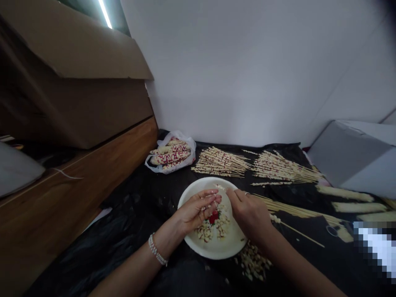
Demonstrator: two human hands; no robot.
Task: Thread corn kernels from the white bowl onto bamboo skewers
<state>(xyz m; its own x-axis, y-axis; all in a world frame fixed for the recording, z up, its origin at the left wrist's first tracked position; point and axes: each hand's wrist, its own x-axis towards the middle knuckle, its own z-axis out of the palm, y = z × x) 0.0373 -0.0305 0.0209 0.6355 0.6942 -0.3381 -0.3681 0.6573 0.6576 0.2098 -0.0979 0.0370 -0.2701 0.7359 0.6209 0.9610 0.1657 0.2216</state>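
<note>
Found left hand [198, 209] and right hand [249, 211] nearly touching over white plate [216, 249] of loose kernels [218, 226], right fingertips [229, 192] pinched on small pale piece [219, 187] at far rim, left fingers [210, 199] curled with grip unclear, bare skewers [287, 210] lying just right of right hand, long axes left-to-right.

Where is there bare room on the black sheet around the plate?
Free: black plastic sheet left of the round white plate, bounded by the wooden ledge and the clear bag of corn cobs. Crowded: kernel skewer piles behind, bare wooden skewers right, loose pale kernels at the front rim.
</note>
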